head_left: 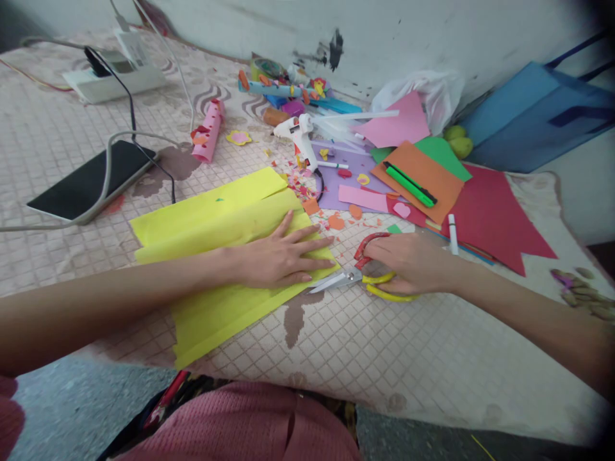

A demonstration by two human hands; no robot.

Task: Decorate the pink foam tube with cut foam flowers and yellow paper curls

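A yellow sheet of paper lies across the near middle of the table, with a fold line along its lower edge. My left hand rests flat on it, fingers spread towards its right edge. In my right hand is a pair of scissors with red and yellow handles, the fingers through the loops. Its blades are slightly apart and meet the sheet's right edge, just below my left fingertips. Another yellow strip shows along the far side, divided by a slit at the right.
Behind the sheet are a white glue gun, paper scraps and a pink paper tube. Orange paper bears a green marker, near red paper. A black phone and power strip are left; a blue bag is right.
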